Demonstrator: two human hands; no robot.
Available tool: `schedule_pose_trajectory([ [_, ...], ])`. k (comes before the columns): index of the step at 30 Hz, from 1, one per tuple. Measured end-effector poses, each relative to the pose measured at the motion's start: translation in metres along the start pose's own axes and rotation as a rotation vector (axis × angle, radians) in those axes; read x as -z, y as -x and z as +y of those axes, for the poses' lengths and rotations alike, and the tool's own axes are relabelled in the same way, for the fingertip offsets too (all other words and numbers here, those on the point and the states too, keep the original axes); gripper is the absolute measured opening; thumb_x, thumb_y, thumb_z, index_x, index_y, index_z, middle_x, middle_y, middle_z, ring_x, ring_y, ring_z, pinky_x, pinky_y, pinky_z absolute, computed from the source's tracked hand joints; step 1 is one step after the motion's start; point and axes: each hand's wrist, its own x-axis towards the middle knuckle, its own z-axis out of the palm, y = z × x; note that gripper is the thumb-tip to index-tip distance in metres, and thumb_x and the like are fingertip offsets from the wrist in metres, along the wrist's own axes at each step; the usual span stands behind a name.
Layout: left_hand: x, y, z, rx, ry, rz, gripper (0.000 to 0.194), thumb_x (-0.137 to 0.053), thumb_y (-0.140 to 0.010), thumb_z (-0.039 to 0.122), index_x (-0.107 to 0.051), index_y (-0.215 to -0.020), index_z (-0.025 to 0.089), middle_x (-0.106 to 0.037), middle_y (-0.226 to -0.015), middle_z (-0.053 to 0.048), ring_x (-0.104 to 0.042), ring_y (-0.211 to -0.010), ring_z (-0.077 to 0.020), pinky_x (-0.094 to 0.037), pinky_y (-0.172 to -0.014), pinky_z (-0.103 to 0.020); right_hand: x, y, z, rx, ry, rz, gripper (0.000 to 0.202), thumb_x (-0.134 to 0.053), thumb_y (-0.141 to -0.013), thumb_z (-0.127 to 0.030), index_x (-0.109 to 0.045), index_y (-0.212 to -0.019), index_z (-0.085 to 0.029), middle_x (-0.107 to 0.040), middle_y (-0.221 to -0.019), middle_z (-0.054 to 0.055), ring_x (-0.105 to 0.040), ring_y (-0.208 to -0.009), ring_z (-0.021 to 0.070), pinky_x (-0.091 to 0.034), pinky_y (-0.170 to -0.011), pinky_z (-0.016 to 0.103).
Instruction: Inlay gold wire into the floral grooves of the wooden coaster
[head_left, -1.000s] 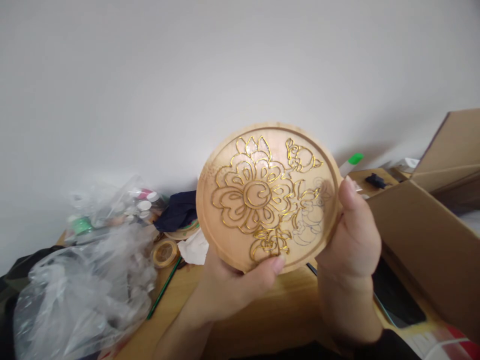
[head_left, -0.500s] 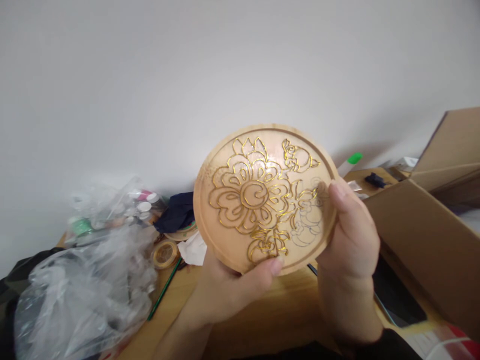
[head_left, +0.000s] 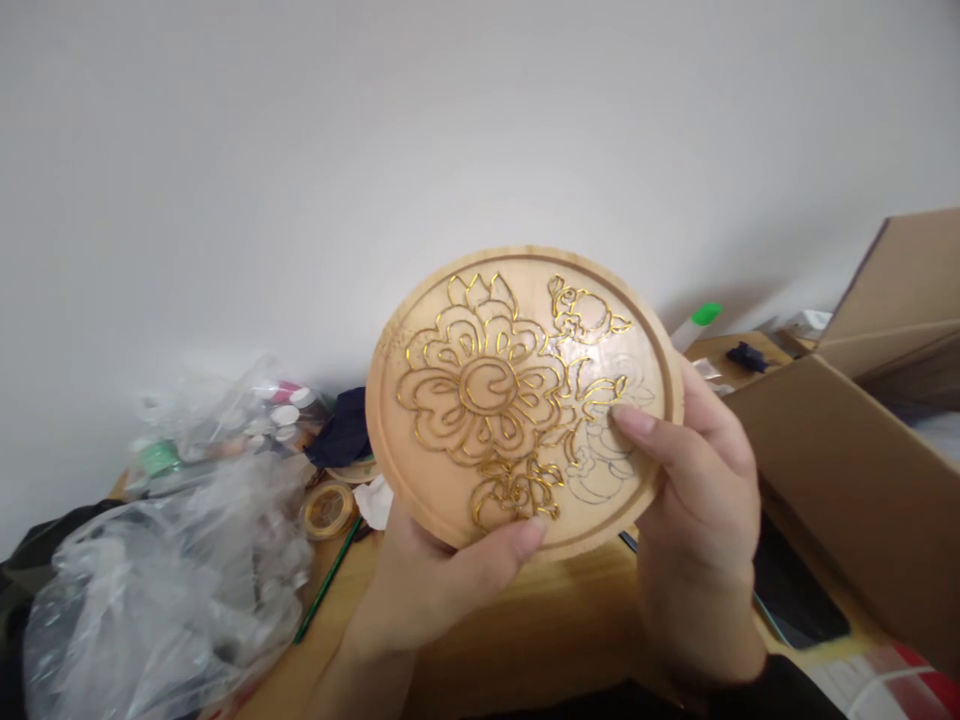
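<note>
A round wooden plate (head_left: 442,480) with a raised rim is held up in front of me, tilted so its face shows. Gold wire outlines a large flower and smaller motifs on it; at the lower right some motifs are only thin drawn lines. My left hand (head_left: 442,585) grips the bottom edge, thumb on the rim and fingers hidden underneath. From the right side my right hand (head_left: 701,480) holds the rim, its thumb lying on the plate's face by the gold leaves and its other fingers behind.
Left on the wooden table (head_left: 480,650) lie clear plastic bags (head_left: 172,590), small capped jars (head_left: 285,415), a spool of gold wire (head_left: 328,510), a dark blue cloth (head_left: 341,430) and a green pencil (head_left: 328,580). An open cardboard box (head_left: 847,480) stands right, near a green-capped tube (head_left: 697,322).
The plate has shifted a little left. My right thumb has slid from the rim inward onto the plate's face; my left hand keeps its grip.
</note>
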Motion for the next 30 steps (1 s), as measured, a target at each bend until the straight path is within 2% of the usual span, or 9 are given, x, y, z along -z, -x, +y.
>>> schedule_pose_trajectory([
  [4,0.001,0.0,-0.001,-0.017,0.008,0.014,0.06,-0.076,-0.076,0.04,-0.056,-0.131,0.026,-0.073,-0.109,-0.006,-0.066,-0.112,-0.0278,-0.061,-0.091,-0.04,0.004,0.001,0.0,0.009,0.031,-0.033,0.04,-0.068,-0.08,-0.022,-0.066,-0.116,-0.04,-0.073,-0.11,-0.003,-0.069,-0.1,0.0236,-0.061,-0.083,0.04],
  [10,0.004,0.001,-0.001,-0.02,0.037,-0.026,0.056,-0.075,-0.077,0.039,-0.058,-0.128,0.025,-0.073,-0.106,-0.006,-0.067,-0.11,-0.0283,-0.059,-0.095,-0.043,0.007,0.003,-0.002,0.017,0.033,-0.097,0.041,-0.071,-0.079,-0.023,-0.065,-0.117,-0.038,-0.072,-0.112,-0.004,-0.067,-0.102,0.0221,-0.059,-0.085,0.037],
  [16,0.005,0.001,0.001,-0.008,0.006,-0.01,0.055,-0.075,-0.076,0.043,-0.061,-0.125,0.024,-0.073,-0.105,-0.007,-0.067,-0.111,-0.029,-0.058,-0.097,-0.044,0.007,0.002,-0.004,0.007,0.013,-0.116,0.045,-0.068,-0.08,-0.022,-0.063,-0.121,-0.04,-0.071,-0.115,-0.006,-0.068,-0.103,0.0215,-0.059,-0.084,0.035],
  [19,0.005,0.002,-0.001,-0.02,-0.018,-0.009,0.053,-0.074,-0.076,0.044,-0.061,-0.124,0.026,-0.073,-0.106,-0.006,-0.066,-0.112,-0.0288,-0.058,-0.098,-0.045,0.002,0.003,-0.005,-0.016,-0.008,-0.106,0.04,-0.065,-0.082,-0.023,-0.064,-0.119,-0.04,-0.072,-0.112,-0.004,-0.069,-0.099,0.0227,-0.061,-0.077,0.036],
  [23,0.006,0.004,-0.003,-0.042,-0.033,0.007,0.054,-0.073,-0.078,0.044,-0.059,-0.126,0.025,-0.072,-0.106,-0.006,-0.066,-0.11,-0.028,-0.057,-0.098,-0.045,-0.003,0.003,-0.005,-0.004,-0.048,-0.016,0.039,-0.057,-0.085,-0.021,-0.064,-0.119,-0.039,-0.072,-0.109,-0.004,-0.069,-0.101,0.0235,-0.061,-0.076,0.038],
  [27,0.007,0.004,-0.002,-0.035,-0.076,0.01,0.054,-0.072,-0.078,0.043,-0.06,-0.127,0.024,-0.073,-0.103,-0.006,-0.068,-0.107,-0.0284,-0.058,-0.097,-0.045,0.002,0.001,-0.004,-0.002,-0.078,-0.141,0.044,-0.059,-0.08,-0.018,-0.064,-0.12,-0.036,-0.071,-0.112,-0.003,-0.067,-0.107,0.0253,-0.06,-0.083,0.041],
  [30,0.008,0.004,-0.001,-0.053,-0.112,-0.006,0.053,-0.072,-0.077,0.043,-0.061,-0.125,0.024,-0.074,-0.103,-0.006,-0.067,-0.108,-0.0306,-0.058,-0.098,-0.045,0.006,-0.001,-0.004,0.02,-0.076,-0.137,0.047,-0.059,-0.077,-0.017,-0.065,-0.12,-0.034,-0.072,-0.111,-0.002,-0.067,-0.107,0.0264,-0.06,-0.084,0.043],
])
